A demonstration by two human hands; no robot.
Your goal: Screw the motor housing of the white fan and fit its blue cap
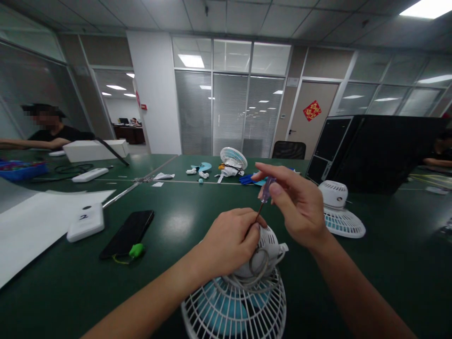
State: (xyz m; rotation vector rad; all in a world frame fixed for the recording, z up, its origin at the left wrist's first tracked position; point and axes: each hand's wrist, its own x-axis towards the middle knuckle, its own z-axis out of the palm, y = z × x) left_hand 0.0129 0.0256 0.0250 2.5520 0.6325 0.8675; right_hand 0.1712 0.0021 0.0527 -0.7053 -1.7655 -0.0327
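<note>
Right grip (302,206) above green office table (169,263)

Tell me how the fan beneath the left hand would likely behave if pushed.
The fan would probably resist tipping, since its wide cage spreads below the narrower casing. Being thin-ribbed, the cage might flex slightly. The cord, bunched in loose loops, would likely flop about.

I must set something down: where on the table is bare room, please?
Between the phone and the left hand; also right of the right arm, before the rightmost fan. Crowded: around the nearest fan and the papers.
</note>
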